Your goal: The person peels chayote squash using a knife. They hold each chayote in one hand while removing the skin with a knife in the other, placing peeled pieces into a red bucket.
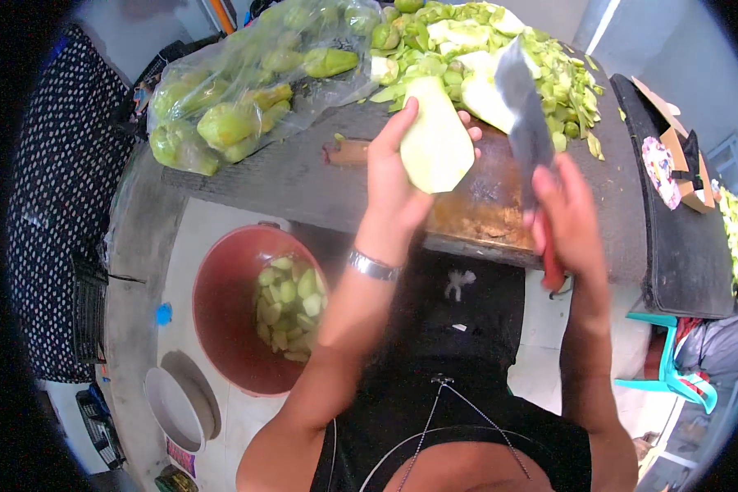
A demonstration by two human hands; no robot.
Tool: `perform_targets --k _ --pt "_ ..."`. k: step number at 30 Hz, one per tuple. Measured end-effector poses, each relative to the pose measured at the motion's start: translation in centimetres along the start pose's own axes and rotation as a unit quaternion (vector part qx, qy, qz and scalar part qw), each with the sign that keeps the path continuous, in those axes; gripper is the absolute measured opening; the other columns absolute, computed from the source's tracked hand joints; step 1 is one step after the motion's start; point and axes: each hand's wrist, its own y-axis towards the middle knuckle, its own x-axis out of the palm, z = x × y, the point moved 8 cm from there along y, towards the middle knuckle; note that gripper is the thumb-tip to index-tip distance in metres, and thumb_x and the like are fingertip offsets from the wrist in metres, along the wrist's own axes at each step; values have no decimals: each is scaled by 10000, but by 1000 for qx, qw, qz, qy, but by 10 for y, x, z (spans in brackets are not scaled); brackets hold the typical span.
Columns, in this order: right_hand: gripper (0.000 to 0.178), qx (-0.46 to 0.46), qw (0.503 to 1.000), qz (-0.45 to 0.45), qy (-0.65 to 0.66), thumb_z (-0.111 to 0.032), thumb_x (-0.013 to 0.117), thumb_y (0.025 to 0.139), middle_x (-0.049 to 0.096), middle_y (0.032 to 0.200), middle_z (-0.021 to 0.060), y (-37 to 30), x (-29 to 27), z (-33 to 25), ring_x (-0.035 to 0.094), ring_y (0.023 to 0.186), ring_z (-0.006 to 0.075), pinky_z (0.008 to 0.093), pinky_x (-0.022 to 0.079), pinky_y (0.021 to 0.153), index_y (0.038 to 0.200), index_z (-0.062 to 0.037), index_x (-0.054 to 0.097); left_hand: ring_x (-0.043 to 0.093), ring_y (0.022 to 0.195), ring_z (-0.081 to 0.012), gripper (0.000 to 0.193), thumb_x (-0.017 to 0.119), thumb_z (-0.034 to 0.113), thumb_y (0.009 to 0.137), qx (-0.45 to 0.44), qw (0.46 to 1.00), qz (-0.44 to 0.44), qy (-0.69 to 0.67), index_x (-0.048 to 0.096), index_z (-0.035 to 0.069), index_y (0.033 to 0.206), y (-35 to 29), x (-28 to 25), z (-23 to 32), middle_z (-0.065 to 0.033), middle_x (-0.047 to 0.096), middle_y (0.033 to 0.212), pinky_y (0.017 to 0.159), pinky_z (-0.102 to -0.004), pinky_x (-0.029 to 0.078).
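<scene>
My left hand (392, 156) is closed round a peeled, pale green mango (435, 139), held up above the table. In my right hand (567, 209) is a large knife (526, 107), gripped by its red handle with the broad blade pointing up and away from me. Knife and right hand are slightly blurred. The blade stands to the right of the mango, apart from it. Below both hands lies a wet brown cutting board (480, 209) at the table's near edge. Behind them is a heap of green peelings (562, 86) with peeled mangoes among it.
A clear plastic bag (246, 98) of unpeeled green mangoes lies at the table's left. On the floor stand a reddish tub (221, 316) with peeled pieces in it and a pale basin (172, 410). To the right are another dark table (681, 262) and a turquoise stool (664, 361).
</scene>
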Motion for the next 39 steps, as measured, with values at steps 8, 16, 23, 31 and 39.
perform_targets --k 8,16,23,31,39 --pt "225 43 997 13 -67 -245 557 1109 623 690 51 -64 5 10 576 501 87 279 431 444 1047 -29 543 743 977 -227 356 552 302 1083 45 995 23 81 594 30 1309 -3 29 -4 -145 739 1108 865 -372 616" --pt "242 16 988 -6 -153 -215 538 1109 609 692 106 -64 11 7 649 590 168 363 493 543 987 -13 489 730 1004 -194 387 562 313 1089 59 989 3 133 569 46 1369 -7 31 -7 -109 726 1173 866 -347 600" --pt "271 -13 993 -33 -112 -299 477 1140 585 639 16 -64 18 22 516 469 81 262 427 433 1179 -43 558 727 1017 -191 493 511 449 1106 61 989 8 137 588 43 1374 -7 26 -23 -92 725 1183 893 -353 596" --pt "321 31 997 -61 33 -347 418 1158 556 664 2 -64 35 31 471 459 48 213 409 421 1303 -74 505 702 967 -164 541 461 500 1118 48 983 20 174 591 36 1365 -23 32 -54 -73 712 1134 867 -334 581" --pt "343 24 997 -45 62 -402 401 1157 549 658 14 -57 31 28 467 443 51 213 418 408 1220 -84 512 676 1003 -164 563 441 504 1124 55 980 25 188 548 19 1390 -35 32 -68 -79 687 1160 882 -330 563"
